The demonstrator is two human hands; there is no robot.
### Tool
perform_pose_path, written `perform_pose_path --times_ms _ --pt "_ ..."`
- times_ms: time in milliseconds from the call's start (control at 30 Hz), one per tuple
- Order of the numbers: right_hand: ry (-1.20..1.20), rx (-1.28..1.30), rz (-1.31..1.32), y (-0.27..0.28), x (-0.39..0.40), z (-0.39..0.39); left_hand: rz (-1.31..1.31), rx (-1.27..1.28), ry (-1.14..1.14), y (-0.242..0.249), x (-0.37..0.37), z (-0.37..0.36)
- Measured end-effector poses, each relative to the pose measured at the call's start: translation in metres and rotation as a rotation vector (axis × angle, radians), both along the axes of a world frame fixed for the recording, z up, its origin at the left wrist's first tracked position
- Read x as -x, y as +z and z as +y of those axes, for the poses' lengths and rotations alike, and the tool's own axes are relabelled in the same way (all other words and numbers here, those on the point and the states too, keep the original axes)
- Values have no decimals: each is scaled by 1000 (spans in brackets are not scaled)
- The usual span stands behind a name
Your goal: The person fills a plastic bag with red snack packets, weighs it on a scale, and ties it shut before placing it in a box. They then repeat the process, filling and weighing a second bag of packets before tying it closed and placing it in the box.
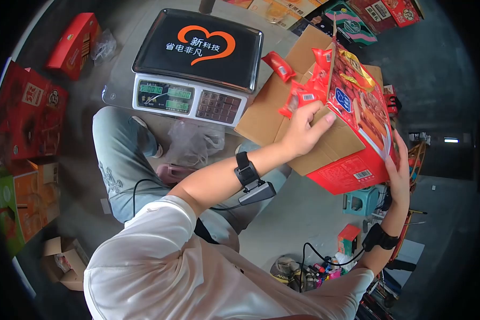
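Observation:
A red printed cardboard gift box (352, 154) is tilted on its side, its open flaps toward the scale. Red wrapped snack packets (304, 96) lie at its opening, with one packet (279, 66) out on a brown flap. My left hand (306, 130) grips the box by the flap edge, thumb on top. On the opposite side, my right hand (399, 165) holds the box, fingers stretched along its printed face. The white digital scale (189, 101) with its black plate (197, 48) stands just left of the box.
The scale stands on a grey table (120, 80). A clear plastic bag (194, 141) is near my knees. Red boxes (72, 45) and an opened carton (64, 261) lie at left. A blue-green stool (360, 201) stands beyond the box, and more cartons (352, 24) are at the back.

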State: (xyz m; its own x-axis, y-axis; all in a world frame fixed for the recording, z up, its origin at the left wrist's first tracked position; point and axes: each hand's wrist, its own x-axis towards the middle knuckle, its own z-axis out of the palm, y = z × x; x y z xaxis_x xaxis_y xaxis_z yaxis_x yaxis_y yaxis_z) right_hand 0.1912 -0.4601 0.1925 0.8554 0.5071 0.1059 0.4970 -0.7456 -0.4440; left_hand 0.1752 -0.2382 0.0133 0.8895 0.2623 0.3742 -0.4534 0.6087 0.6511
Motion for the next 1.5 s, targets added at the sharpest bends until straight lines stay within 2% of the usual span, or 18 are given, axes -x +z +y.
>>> perform_pose_path --times_ms 33,67,167,433,500,700,833,900,1100,1167,1333,1500 --pt "-89 -141 93 -3 -2 5 26 76 46 1 -1 0" --pt "-180 -281 182 -2 -1 7 32 5 48 3 4 5" --pt "-251 -335 160 1 -4 15 60 9 71 -9 0 6" --pt "-140 -299 -21 17 -13 58 104 332 10 -11 -5 7" --pt "-168 -190 -103 19 -17 67 143 414 -4 -9 -4 11" --pt "-173 15 -259 25 -12 95 167 384 34 -8 -4 25" --pt "-197 -75 -240 34 -6 101 211 450 39 -8 -7 20" --pt "-113 -69 -322 31 -4 108 257 595 -23 -8 -8 23" --pt "-59 19 -468 37 17 140 338 695 -175 -12 -5 24" --pt "-78 99 -614 32 19 150 375 736 -216 -12 -4 21" --pt "27 88 -669 35 21 163 422 767 -216 -8 -8 22" --pt "8 71 -686 38 42 186 459 892 -221 5 -6 28"
